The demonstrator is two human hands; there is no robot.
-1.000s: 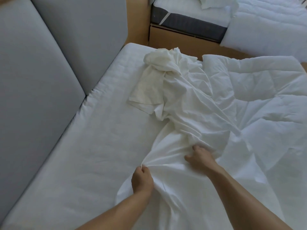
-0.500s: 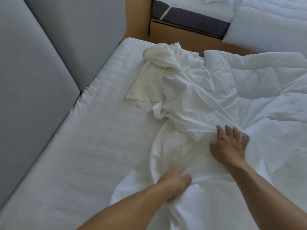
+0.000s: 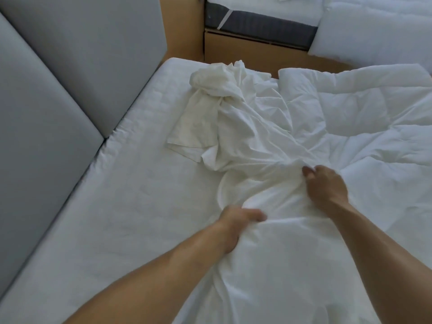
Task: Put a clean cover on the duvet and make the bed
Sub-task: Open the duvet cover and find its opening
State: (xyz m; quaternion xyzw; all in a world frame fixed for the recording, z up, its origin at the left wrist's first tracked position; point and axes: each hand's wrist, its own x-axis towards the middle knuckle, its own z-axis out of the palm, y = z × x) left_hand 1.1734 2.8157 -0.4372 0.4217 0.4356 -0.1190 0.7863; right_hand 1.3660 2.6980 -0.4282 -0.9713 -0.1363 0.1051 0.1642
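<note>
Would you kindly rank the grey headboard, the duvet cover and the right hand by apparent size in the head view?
1. grey headboard and duvet cover: look alike, unranked; cover lies nearer.
2. right hand: smallest.

Motion blur over left hand [image 3: 236, 222]

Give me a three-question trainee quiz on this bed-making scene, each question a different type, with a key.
1. True or false: the left-hand grip and the right-hand grip both hold the crumpled duvet cover.
2. Where does the quilted duvet lie? A) on the right part of the mattress; B) on the floor; C) folded on a chair.
3. Fill in: the padded headboard panels beside the bed are ___ in colour.
Key: 1 true; 2 A; 3 grey.
</note>
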